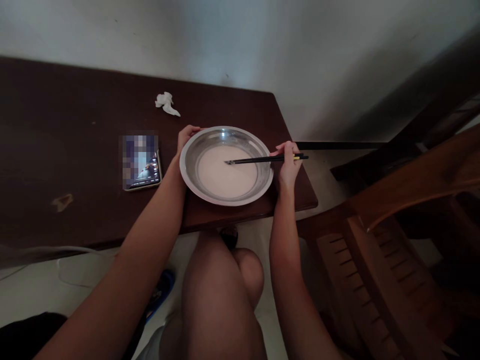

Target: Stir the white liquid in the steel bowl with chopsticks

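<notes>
Head | bowl (190,165) between left hand (184,142), clasping rim, and right hand (289,164), pinching chopsticks (258,160)

nothing is legible, the marks on the phone screen (147,162) being too small.

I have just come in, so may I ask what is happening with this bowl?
A seated person has the left grip against the side of a metal bowl; how firmly it holds is hidden. The right grip holds black chopsticks, their tips at the pale liquid inside. The bowl is by the near edge of a dark table, with a lit phone and crumpled tissue to its left.
</notes>
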{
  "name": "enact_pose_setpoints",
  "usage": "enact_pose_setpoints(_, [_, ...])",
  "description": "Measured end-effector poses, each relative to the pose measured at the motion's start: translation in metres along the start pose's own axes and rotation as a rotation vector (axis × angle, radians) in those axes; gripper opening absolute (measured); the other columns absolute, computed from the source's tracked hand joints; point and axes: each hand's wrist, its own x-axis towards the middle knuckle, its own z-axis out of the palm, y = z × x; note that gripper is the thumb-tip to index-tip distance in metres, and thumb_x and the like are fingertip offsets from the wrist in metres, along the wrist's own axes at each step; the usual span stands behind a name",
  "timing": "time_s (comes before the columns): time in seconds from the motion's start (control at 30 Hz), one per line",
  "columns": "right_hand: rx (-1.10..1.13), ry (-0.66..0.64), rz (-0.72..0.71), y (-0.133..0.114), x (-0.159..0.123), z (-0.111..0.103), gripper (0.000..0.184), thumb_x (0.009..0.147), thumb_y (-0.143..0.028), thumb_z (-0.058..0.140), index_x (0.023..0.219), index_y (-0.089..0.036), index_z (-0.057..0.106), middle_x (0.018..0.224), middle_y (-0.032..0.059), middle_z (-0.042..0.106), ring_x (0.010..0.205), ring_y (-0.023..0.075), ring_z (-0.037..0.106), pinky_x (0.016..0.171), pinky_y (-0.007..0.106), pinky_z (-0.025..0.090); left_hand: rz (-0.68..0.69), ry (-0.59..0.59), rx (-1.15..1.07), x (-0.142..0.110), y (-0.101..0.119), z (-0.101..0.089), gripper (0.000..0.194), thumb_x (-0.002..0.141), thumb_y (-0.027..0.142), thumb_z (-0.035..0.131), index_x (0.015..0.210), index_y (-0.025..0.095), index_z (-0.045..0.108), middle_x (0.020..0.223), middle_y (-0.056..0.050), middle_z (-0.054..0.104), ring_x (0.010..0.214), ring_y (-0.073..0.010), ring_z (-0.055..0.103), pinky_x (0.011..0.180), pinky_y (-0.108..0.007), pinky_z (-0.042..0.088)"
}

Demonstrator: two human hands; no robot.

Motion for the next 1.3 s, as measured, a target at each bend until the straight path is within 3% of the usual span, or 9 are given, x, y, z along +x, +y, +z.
enact_pose_setpoints(0.07, [0.026,-0.014,0.015,0.000,0.000,0.000,0.052,0.094,-0.074,0.053,0.074,-0.026,0.060,0.052,-0.0088,0.051,0.050,0.0107,0.056,0.066,0.030,0.051,0.004,0.011,0.012,0.000,0.000,0.000,0.017,0.085,0.024,0.053,0.073,0.027,0.065,0.061,-0.001,0.070,0.106,-0.0283,0.071,0.096,-0.038,0.055])
enact_pose_setpoints(0.2, [-0.004,-0.161,0.026,-0.004,-0.002,0.001,0.049,0.090,-0.074,0.059,0.075,-0.027,0.061,0.054,-0.0084,0.052,0.053,0.0113,0.058,0.066,0.030,0.052,0.008,-0.007,0.013,0.002,-0.001,-0.002,0.019,0.086,0.024,0.052,0.072,0.026,0.064,0.061,0.000,0.070,0.105,-0.0270,0.072,0.096,-0.038,0.054])
enact_pose_setpoints(0.4, [-0.010,0.010,0.015,0.000,0.000,0.000,0.053,0.093,-0.075,0.052,0.074,-0.026,0.057,0.053,-0.0089,0.050,0.051,0.0104,0.056,0.067,0.030,0.052,-0.001,0.011,-0.022,0.007,-0.002,-0.005,0.021,0.088,0.022,0.052,0.072,0.023,0.065,0.060,0.001,0.068,0.095,-0.0231,0.071,0.095,-0.036,0.053])
enact_pose_setpoints(0.6, [-0.021,-0.154,0.038,0.000,-0.001,0.002,0.050,0.090,-0.074,0.060,0.075,-0.026,0.059,0.056,-0.0081,0.054,0.056,0.0119,0.059,0.068,0.030,0.053,0.015,0.007,-0.016,0.006,-0.002,-0.004,0.025,0.090,0.021,0.050,0.071,0.024,0.066,0.058,0.002,0.067,0.096,-0.0227,0.071,0.095,-0.034,0.052])
enact_pose_setpoints(0.77, [-0.011,0.012,0.015,0.000,0.001,0.001,0.055,0.092,-0.078,0.050,0.073,-0.027,0.056,0.051,-0.0095,0.047,0.049,0.0107,0.054,0.066,0.030,0.051,0.014,-0.021,0.013,0.009,-0.004,-0.007,0.017,0.085,0.025,0.054,0.072,0.024,0.065,0.064,-0.002,0.071,0.102,-0.0268,0.073,0.097,-0.038,0.055])
enact_pose_setpoints(0.97, [-0.027,-0.180,0.029,-0.003,-0.002,0.001,0.050,0.089,-0.075,0.061,0.074,-0.027,0.060,0.055,-0.0083,0.053,0.055,0.0112,0.058,0.068,0.031,0.053,0.078,0.016,0.058,0.014,-0.007,-0.010,0.008,0.082,0.030,0.061,0.076,0.025,0.065,0.076,-0.004,0.075,0.108,-0.0321,0.076,0.093,-0.040,0.061])
enact_pose_setpoints(1.13, [0.019,0.035,0.025,-0.001,0.001,0.001,0.054,0.091,-0.076,0.055,0.071,-0.026,0.057,0.052,-0.0091,0.051,0.049,0.0098,0.056,0.066,0.030,0.052,0.046,-0.030,0.027,0.009,-0.005,-0.007,0.018,0.085,0.028,0.054,0.072,0.025,0.065,0.072,-0.005,0.075,0.106,-0.0309,0.076,0.095,-0.041,0.059])
enact_pose_setpoints(1.3, [0.007,-0.154,0.039,-0.002,-0.003,0.001,0.052,0.089,-0.076,0.059,0.075,-0.026,0.062,0.055,-0.0078,0.057,0.054,0.0115,0.061,0.065,0.030,0.053,0.033,-0.028,0.003,0.004,-0.004,-0.006,0.019,0.088,0.024,0.053,0.073,0.024,0.066,0.063,0.000,0.071,0.099,-0.0261,0.073,0.096,-0.037,0.055])
